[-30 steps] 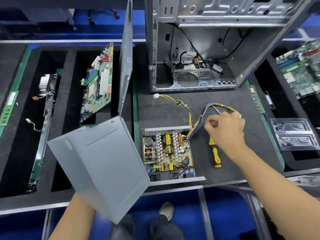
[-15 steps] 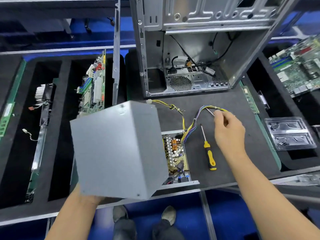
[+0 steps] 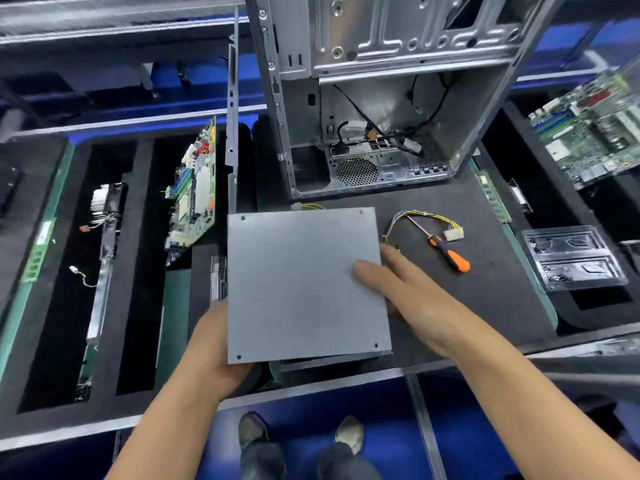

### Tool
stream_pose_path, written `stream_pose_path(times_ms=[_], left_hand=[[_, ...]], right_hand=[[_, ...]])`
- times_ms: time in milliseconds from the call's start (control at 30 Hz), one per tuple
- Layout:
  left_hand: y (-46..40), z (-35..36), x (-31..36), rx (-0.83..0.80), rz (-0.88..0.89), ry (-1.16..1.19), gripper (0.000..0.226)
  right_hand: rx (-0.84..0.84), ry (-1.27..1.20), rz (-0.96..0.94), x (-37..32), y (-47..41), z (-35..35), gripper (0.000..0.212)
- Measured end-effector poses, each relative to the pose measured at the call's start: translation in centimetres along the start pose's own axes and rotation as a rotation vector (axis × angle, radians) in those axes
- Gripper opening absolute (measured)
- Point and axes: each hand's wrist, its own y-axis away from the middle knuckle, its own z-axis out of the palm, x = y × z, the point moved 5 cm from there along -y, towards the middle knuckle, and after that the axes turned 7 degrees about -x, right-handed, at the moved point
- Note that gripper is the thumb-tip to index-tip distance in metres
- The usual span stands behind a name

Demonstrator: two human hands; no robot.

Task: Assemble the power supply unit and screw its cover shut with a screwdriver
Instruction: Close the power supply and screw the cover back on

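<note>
Left hand grips cover corner — right hand flat, thumb on top.

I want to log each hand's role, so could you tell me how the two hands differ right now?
The left hand grips the cover at its near left corner, fingers hidden beneath it; the right hand lies nearly flat along the cover's right edge, thumb on top. The left hand sits nearer the table edge; the right reaches further in. Both touch the cover, neither the screwdriver.
</note>
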Motion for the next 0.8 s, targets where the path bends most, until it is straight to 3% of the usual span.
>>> stream_pose_path(times_ms=[133,267,367,533,567,667,800], left_hand=[[2.0,1.9,1.5,-0.226,0.141,-0.297,0.077],[2.4,2.1,2.0,-0.225,0.152,-0.445,0.079],[2.4,2.9,2.9,-0.248,0.131,-0.384,0.078],[1.1,2.9,4.1,-0.287,0.154,-0.145,0.055],[1.0,2.3,3.9,-0.283,0.167,-0.103,0.053],[0.4,0.4,3.1,-0.319,0.133,-0.003,0.044],[-0.4,-1.6,1.7,-0.335,-0.009,0.078,0.049]], right_hand=[[0.022,-0.018,0.031,-0.1,1.2,-0.9,0.056],[0.01,0.005,0.132,-0.1,1.1,-2.2,0.055],[-0.015,0.027,0.168,-1.7,0.3,-2.3,0.038],[0.118,0.035,0.215,-2.6,-1.4,-5.0,0.086],[0.196,0.03,0.237,-2.2,-1.6,-5.9,0.084],[0.424,0.125,0.303,0.0,-2.8,-8.5,0.052],[0.421,-0.087,0.362,2.6,-5.2,-8.1,0.048]])
